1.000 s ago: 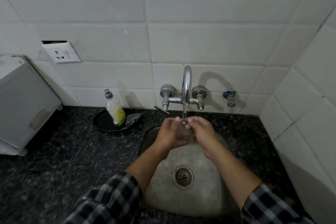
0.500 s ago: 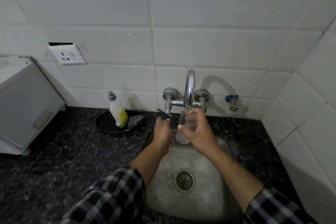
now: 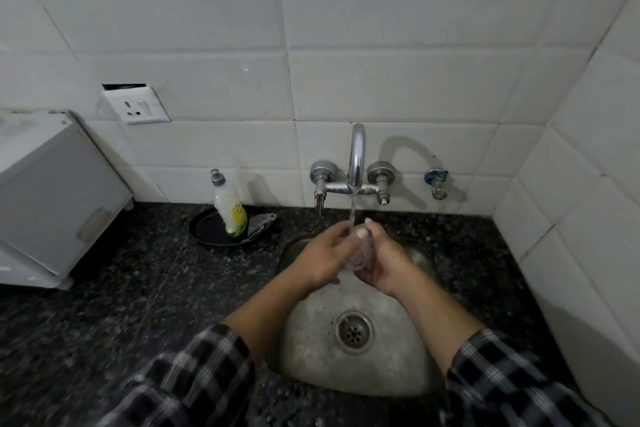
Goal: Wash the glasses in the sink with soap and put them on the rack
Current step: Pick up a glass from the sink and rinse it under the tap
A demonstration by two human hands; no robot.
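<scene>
Water from the tap [image 3: 356, 156] falls onto the clear glass [image 3: 360, 251], which we hold above the sink [image 3: 311, 340]. Our left hand [image 3: 323, 253] closes its grip around the glass's left side, and our right hand [image 3: 384, 265] cups its right side, grip curled on it.

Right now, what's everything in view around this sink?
counter: one, black speckled, bottom and left
wall: one, white tiles, behind counter
sink: one, steel, in the counter
tap: one, chrome, wall above sink, running
glass: one, clear, held under the tap
plate: one, black, counter left of sink
bottle: one, white-yellow, on the plate
pad: one, grey, on plate beside bottle
valve: one, blue-topped, wall right of tap
socket: one, white, wall upper left
box: one, white, counter far left
left hand: one, gripping glass's left side
right hand: one, cupping glass's right side
sleeves: two, plaid, bottom edge
</scene>
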